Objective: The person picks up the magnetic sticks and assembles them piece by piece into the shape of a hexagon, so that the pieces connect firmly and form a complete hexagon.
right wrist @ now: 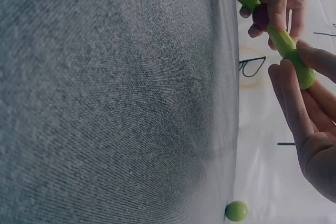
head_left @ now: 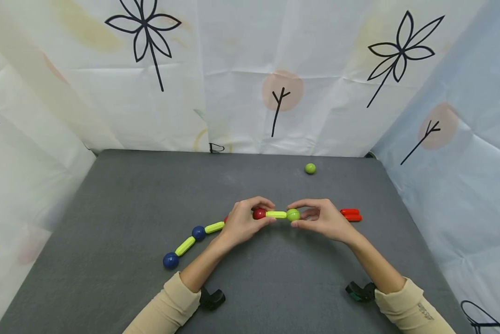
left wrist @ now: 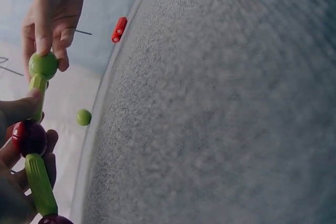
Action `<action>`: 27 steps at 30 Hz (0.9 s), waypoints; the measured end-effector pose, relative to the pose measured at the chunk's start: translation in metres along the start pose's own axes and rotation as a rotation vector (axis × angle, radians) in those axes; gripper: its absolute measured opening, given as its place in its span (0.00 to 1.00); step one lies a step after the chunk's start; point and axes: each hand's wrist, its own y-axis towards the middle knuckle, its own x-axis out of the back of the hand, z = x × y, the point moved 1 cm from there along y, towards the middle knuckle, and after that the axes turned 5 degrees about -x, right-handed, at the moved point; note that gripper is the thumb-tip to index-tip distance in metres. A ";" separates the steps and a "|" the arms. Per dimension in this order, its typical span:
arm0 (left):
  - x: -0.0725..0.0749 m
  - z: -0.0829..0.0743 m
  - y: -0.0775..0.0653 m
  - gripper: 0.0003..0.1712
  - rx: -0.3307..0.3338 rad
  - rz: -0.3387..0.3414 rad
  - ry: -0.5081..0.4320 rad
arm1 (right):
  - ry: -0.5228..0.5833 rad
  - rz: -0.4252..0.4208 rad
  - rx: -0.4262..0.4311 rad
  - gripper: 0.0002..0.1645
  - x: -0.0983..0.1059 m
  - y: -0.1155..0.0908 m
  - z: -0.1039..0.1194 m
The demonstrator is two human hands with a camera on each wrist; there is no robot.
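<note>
A chain of balls and yellow-green ribbed rods (head_left: pixel 185 246) runs from the lower left up to both hands. Two blue balls (head_left: pixel 198 233) sit at its left end, red balls (head_left: pixel 259 213) come after, and a green ball (head_left: pixel 293 215) caps the right end. My left hand (head_left: pixel 242 221) holds the chain by the last rod (left wrist: pixel 38 90), its thumb on the rod beside the red ball (left wrist: pixel 29 138). Between thumb and fingertips, my right hand (head_left: pixel 324 220) pinches the green ball (right wrist: pixel 300 71), which touches the rod's end. The left hand partly hides another red ball and rod in the head view.
A loose green ball (head_left: pixel 310 168) lies near the table's back edge. Red rods (head_left: pixel 351 215) lie side by side just beyond the right hand. Printed white cloth (head_left: pixel 241 111) borders the grey table (head_left: pixel 128 199) at the back and sides.
</note>
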 end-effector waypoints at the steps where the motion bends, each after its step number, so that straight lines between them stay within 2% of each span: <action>1: 0.000 0.000 0.000 0.17 0.003 -0.002 0.002 | -0.006 -0.006 -0.004 0.25 0.000 0.001 0.000; 7: 0.001 0.001 0.004 0.22 0.033 0.033 0.033 | -0.053 -0.053 -0.077 0.25 -0.003 0.009 0.000; 10: 0.005 0.000 0.004 0.26 0.060 0.086 0.078 | -0.042 -0.063 -0.117 0.24 -0.004 0.014 -0.002; 13: 0.015 -0.003 0.001 0.31 0.118 0.166 0.138 | -0.015 -0.060 -0.142 0.24 -0.003 0.017 -0.006; 16: 0.031 -0.006 -0.004 0.38 0.186 0.255 0.207 | 0.013 -0.048 -0.153 0.25 -0.002 0.019 -0.009; 19: 0.054 -0.007 -0.009 0.42 0.232 0.339 0.267 | 0.024 -0.038 -0.162 0.25 -0.001 0.019 -0.010; 24: 0.099 -0.003 -0.025 0.38 0.295 0.456 0.338 | 0.038 -0.022 -0.186 0.25 0.000 0.021 -0.012; 27: 0.122 0.006 -0.036 0.35 0.307 0.507 0.310 | 0.034 -0.020 -0.194 0.25 0.000 0.022 -0.013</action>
